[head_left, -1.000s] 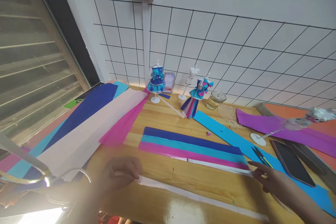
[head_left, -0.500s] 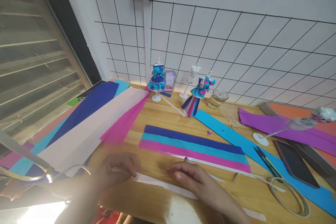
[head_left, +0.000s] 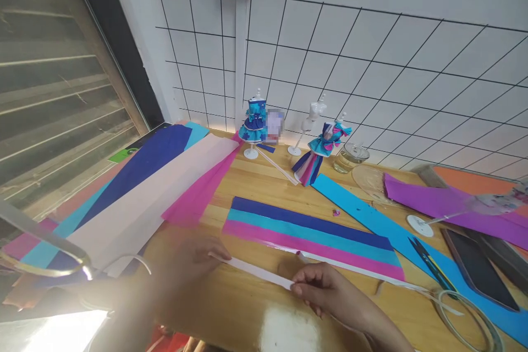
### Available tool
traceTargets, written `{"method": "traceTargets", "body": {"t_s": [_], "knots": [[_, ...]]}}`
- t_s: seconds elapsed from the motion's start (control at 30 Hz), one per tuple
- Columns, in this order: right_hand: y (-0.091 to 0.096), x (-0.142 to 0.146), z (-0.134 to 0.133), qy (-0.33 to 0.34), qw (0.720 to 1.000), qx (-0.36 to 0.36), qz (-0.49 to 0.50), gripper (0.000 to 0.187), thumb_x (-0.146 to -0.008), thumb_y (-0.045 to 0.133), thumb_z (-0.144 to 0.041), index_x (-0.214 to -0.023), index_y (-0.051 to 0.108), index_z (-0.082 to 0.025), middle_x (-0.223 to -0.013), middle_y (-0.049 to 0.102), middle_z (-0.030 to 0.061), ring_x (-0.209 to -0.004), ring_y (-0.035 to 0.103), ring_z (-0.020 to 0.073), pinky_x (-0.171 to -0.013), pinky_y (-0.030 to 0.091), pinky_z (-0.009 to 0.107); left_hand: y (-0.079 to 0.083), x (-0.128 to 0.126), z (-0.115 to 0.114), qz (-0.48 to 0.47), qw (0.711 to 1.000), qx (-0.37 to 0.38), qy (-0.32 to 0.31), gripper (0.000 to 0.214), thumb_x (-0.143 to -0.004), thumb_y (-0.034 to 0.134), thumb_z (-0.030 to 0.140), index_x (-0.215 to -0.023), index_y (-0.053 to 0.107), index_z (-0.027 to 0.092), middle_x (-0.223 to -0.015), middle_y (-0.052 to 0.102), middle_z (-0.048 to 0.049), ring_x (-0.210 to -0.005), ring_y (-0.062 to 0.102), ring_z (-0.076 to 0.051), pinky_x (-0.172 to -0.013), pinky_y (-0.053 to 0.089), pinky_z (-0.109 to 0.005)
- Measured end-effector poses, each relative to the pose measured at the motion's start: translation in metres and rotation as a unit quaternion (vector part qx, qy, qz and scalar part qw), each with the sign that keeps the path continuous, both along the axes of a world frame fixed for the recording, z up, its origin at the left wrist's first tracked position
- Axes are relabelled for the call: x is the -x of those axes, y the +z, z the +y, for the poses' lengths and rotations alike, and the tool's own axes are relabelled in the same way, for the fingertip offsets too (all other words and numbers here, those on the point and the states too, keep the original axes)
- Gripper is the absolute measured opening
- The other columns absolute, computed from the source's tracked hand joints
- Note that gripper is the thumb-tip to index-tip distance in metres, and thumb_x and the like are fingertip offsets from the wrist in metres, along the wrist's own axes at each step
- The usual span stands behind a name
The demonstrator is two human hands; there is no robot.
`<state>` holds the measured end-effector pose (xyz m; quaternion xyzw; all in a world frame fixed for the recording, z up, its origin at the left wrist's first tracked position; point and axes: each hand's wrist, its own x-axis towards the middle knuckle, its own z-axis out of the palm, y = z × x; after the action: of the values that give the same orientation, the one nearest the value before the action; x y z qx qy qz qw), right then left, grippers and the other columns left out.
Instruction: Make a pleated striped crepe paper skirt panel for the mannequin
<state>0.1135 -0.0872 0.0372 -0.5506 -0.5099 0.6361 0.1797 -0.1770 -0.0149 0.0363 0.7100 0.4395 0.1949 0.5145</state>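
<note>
A thin white paper strip (head_left: 256, 271) is stretched just above the wooden table (head_left: 264, 181) between my two hands. My left hand (head_left: 193, 258) pinches its left end, fingers closed. My right hand (head_left: 325, 289) pinches it further right, fingers curled on the strip. Just beyond lies a stack of crepe strips in navy, cyan and pink (head_left: 309, 234), with another white strip (head_left: 355, 272) along its near edge.
Large crepe sheets (head_left: 136, 198) fan out at the left. Three small mannequins with paper dresses (head_left: 256, 124) stand by the grid wall beside a glass jar (head_left: 348, 157). A cyan sheet (head_left: 371, 220), black snips (head_left: 427, 261), a phone (head_left: 478, 269), a purple sheet (head_left: 445, 203) and a tape ring (head_left: 466, 313) lie at the right.
My right hand came in from the far right and took hold of the white strip near its middle. The strip is now lifted and taut between both hands. The view shifted slightly.
</note>
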Motion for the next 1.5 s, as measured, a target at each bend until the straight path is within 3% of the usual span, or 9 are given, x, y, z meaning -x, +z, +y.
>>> {"method": "traceTargets", "body": {"t_s": [0.13, 0.27, 0.47, 0.63, 0.77, 0.87, 1.0, 1.17, 1.5], "knots": [[0.009, -0.003, 0.001, 0.033, 0.997, -0.040, -0.061, 0.030, -0.077, 0.052, -0.044, -0.069, 0.058, -0.016, -0.061, 0.053, -0.0017, -0.056, 0.047, 0.0092, -0.054, 0.037, 0.021, -0.002, -0.016, -0.003, 0.064, 0.997, -0.038, -0.035, 0.019, -0.075, 0.050, 0.026, -0.080, 0.068, 0.023, -0.088, 0.067, -0.0022, -0.086, 0.059, -0.018, -0.077, 0.044, -0.028], [0.017, 0.021, 0.009, 0.033, 0.988, -0.126, -0.089, 0.024, -0.077, 0.052, -0.040, -0.072, 0.061, -0.018, -0.065, 0.054, -0.0024, -0.061, 0.045, 0.0104, -0.059, 0.036, 0.020, -0.003, -0.026, -0.009, 0.052, 0.997, -0.038, -0.050, 0.021, -0.077, 0.047, 0.024, -0.081, 0.067, 0.024, -0.086, 0.066, 0.0006, -0.082, 0.058, -0.015, -0.076, 0.044, -0.026], [-0.009, 0.067, 0.026, 0.035, 0.989, -0.144, -0.025, 0.029, -0.080, 0.046, -0.036, -0.060, 0.051, -0.016, -0.055, 0.043, -0.0043, -0.052, 0.036, 0.0072, -0.048, 0.026, 0.019, -0.014, -0.024, -0.009, 0.011, 0.998, -0.029, -0.054, 0.022, -0.076, 0.046, 0.021, -0.083, 0.066, 0.024, -0.085, 0.066, 0.0012, -0.082, 0.058, -0.014, -0.078, 0.042, -0.026], [-0.028, 0.075, 0.033, 0.015, 0.990, -0.136, -0.039, 0.027, -0.081, 0.043, -0.032, -0.058, 0.041, -0.017, -0.053, 0.035, -0.0054, -0.050, 0.029, 0.0066, -0.045, 0.020, 0.020, -0.027, -0.010, -0.007, -0.055, 0.995, 0.078, 0.023, 0.029, -0.080, 0.044, 0.029, -0.106, 0.056, 0.022, -0.102, 0.062, -0.0025, -0.097, 0.054, -0.017, -0.085, 0.040, -0.028], [-0.027, 0.076, 0.036, 0.012, 0.986, -0.155, -0.058, 0.027, -0.080, 0.043, -0.030, -0.056, 0.037, -0.018, -0.053, 0.030, -0.0057, -0.051, 0.025, 0.0068, -0.045, 0.018, 0.021, -0.023, -0.007, -0.003, -0.007, 0.992, 0.107, 0.066, 0.043, -0.077, 0.049, 0.044, -0.114, 0.051, 0.023, -0.099, 0.062, -0.0036, -0.095, 0.055, -0.020, -0.083, 0.040, -0.030], [-0.027, 0.079, 0.039, 0.013, 0.986, -0.156, -0.061, 0.027, -0.080, 0.042, -0.030, -0.056, 0.036, -0.018, -0.054, 0.029, -0.0054, -0.052, 0.025, 0.0071, -0.046, 0.018, 0.021, -0.013, -0.010, -0.002, 0.060, 0.992, 0.093, 0.058, 0.040, -0.072, 0.052, 0.050, -0.100, 0.060, 0.022, -0.087, 0.063, -0.0027, -0.085, 0.056, -0.021, -0.075, 0.041, -0.030], [-0.027, 0.081, 0.042, 0.011, 0.985, -0.160, -0.066, 0.026, -0.080, 0.041, -0.031, -0.058, 0.038, -0.018, -0.056, 0.031, -0.0049, -0.053, 0.027, 0.0076, -0.047, 0.020, 0.021, -0.004, -0.011, -0.001, 0.115, 0.988, 0.074, 0.067, 0.036, -0.076, 0.042, 0.050, -0.073, 0.060, 0.019, -0.070, 0.060, 0.0004, -0.070, 0.054, -0.018, -0.064, 0.038, -0.027], [-0.025, 0.078, 0.045, -0.020, 0.975, -0.181, -0.128, 0.024, -0.079, 0.042, -0.031, -0.061, 0.048, -0.017, -0.058, 0.034, -0.0044, -0.056, 0.031, 0.0087, -0.050, 0.023, 0.021, 0.003, -0.008, 0.004, 0.156, 0.981, 0.065, 0.098, 0.035, -0.075, 0.043, 0.050, -0.064, 0.055, 0.019, -0.064, 0.055, 0.0019, -0.062, 0.050, -0.015, -0.056, 0.032, -0.025], [-0.018, 0.074, 0.041, -0.053, 0.952, -0.194, -0.230, 0.032, -0.081, 0.040, -0.035, -0.067, 0.062, -0.018, -0.064, 0.060, -0.0005, -0.062, 0.052, 0.0144, -0.056, 0.033, 0.022, 0.025, -0.024, 0.014, 0.104, 0.967, 0.141, 0.184, 0.023, -0.070, 0.050, 0.037, -0.056, 0.046, 0.018, -0.052, 0.044, 0.0043, -0.046, 0.037, -0.009, -0.047, 0.026, -0.022]]}}
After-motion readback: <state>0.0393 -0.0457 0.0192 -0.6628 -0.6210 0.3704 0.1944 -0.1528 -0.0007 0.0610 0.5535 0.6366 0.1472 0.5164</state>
